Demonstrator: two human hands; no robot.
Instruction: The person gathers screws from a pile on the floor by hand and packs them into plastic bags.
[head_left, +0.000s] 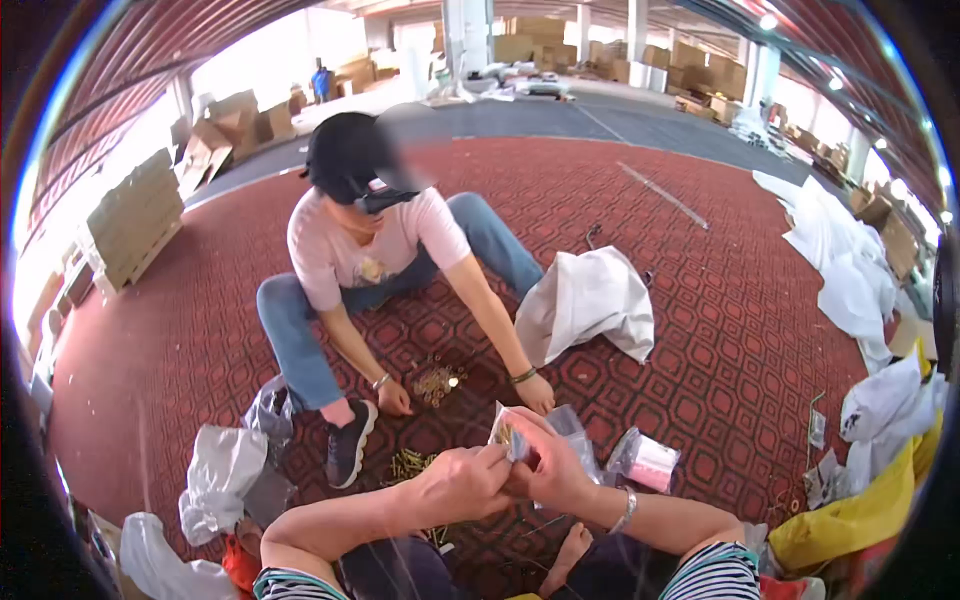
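One co-worker sits at left, near scattered brass-coloured screws and one pile of small rings, both too many to count. The left hand and right hand, fingers narrowed, pinch one small clear bag between them. Rightward, one pink-and-white packet; patterned carpet gives room up to the white sheeting's edge.

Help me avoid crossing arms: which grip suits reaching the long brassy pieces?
Likely your left grip: it's nearer the brassy pieces; your right grip is farther over. Both hold the plastic bag.
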